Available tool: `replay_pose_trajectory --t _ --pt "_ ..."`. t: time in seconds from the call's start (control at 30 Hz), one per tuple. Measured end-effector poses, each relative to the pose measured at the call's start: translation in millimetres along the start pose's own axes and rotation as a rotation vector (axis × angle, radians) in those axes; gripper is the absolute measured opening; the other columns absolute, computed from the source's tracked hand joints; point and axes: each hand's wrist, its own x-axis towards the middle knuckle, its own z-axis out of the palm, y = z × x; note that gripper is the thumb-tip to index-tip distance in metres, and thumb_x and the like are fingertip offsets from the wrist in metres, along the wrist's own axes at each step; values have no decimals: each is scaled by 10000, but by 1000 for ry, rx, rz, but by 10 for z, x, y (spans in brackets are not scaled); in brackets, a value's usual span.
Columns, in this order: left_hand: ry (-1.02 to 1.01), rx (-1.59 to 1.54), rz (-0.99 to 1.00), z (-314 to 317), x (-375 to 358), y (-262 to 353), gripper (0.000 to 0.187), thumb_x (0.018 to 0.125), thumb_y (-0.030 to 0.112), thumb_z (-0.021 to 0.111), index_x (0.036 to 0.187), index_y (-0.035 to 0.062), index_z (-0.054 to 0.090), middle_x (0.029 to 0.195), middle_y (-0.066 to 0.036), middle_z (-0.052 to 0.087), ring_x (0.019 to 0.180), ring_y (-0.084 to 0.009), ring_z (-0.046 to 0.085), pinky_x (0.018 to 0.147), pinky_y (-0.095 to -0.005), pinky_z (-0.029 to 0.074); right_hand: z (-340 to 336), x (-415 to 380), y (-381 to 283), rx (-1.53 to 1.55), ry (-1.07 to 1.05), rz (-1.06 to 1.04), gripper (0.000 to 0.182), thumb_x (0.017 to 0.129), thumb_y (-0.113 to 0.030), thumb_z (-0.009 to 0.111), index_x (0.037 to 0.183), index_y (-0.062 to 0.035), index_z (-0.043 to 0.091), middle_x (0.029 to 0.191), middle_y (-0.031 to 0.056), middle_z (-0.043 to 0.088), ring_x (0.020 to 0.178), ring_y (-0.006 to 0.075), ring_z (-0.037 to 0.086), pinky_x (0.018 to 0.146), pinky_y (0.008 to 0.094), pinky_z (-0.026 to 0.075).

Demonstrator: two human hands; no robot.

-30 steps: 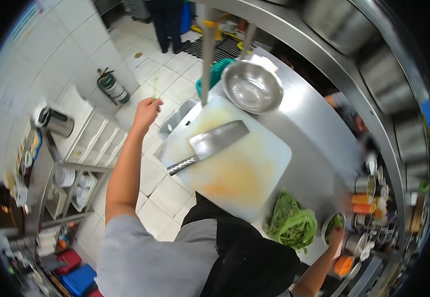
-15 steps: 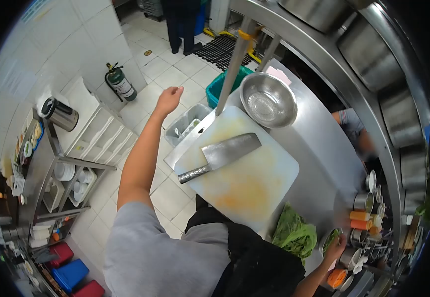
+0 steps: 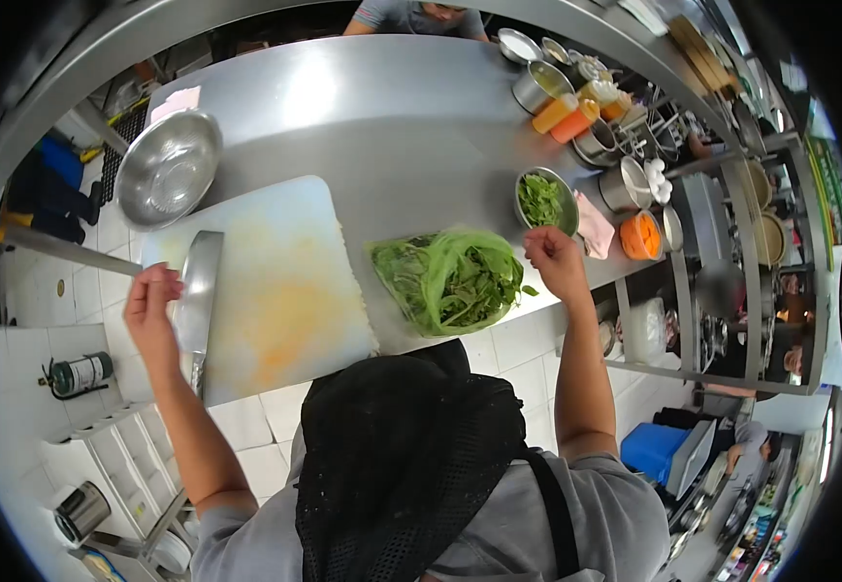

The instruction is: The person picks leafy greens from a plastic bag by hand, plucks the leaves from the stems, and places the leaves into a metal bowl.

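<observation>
My left hand (image 3: 153,301) is over the left edge of the white cutting board (image 3: 319,281), beside the cleaver (image 3: 200,291); its fingers are loosely curled together with nothing visible in them. The cleaver lies on the board, handle toward me. My right hand (image 3: 555,260) is closed at the near rim of a metal bowl of cut greens (image 3: 541,199); whatever its fingertips hold, if anything, is hidden. Between the board and that bowl lies a green plastic bag of leafy greens (image 3: 450,281), its mouth toward my right hand.
An empty metal bowl (image 3: 169,170) is at the board's far left corner. Right of the greens bowl are a pink cloth (image 3: 593,226) and a container of orange food (image 3: 640,236). Sauce bottles (image 3: 574,120) and pots stand farther back. A person (image 3: 419,17) is across the counter (image 3: 402,136).
The view has swung right toward the counter. My left hand has come from over the floor to the board's left edge. My right hand has moved from over the greens bowl to its near rim.
</observation>
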Motion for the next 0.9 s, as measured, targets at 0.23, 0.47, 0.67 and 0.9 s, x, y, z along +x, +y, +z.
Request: replay_pose_trajectory --t 0.23,0.47,0.67,0.9 --pt "-608 108 66 1965 -858 -14 115 898 113 640 979 41 678 909 -50 652 831 -136 591 743 -261 463 162 -235 101 -228 -257 -185 210 790 -35 662 999 -47 652 885 88 654 791 219 637 701 336 511" --pt "-722 743 590 3199 -1463 72 294 801 99 690 1094 84 662 1234 -130 530 1142 -334 479 954 -432 392 125 19 421 -339 -114 -412 254 774 -34 640 1027 -55 635 956 113 611 1006 315 573 808 403 489" --pt "-693 1029 564 3384 -1412 21 235 744 80 721 964 60 640 1273 -120 502 1175 -341 449 978 -450 361 -216 274 575 -26 -376 -198 140 816 -85 642 944 -30 632 871 130 633 828 317 619 727 398 491" --pt "-564 633 278 3288 -1342 228 182 759 53 746 874 40 605 991 -69 631 938 -226 578 862 -363 430 -75 291 664 -167 -412 -290 235 812 -224 687 928 -28 630 842 139 654 770 330 628 678 396 492"
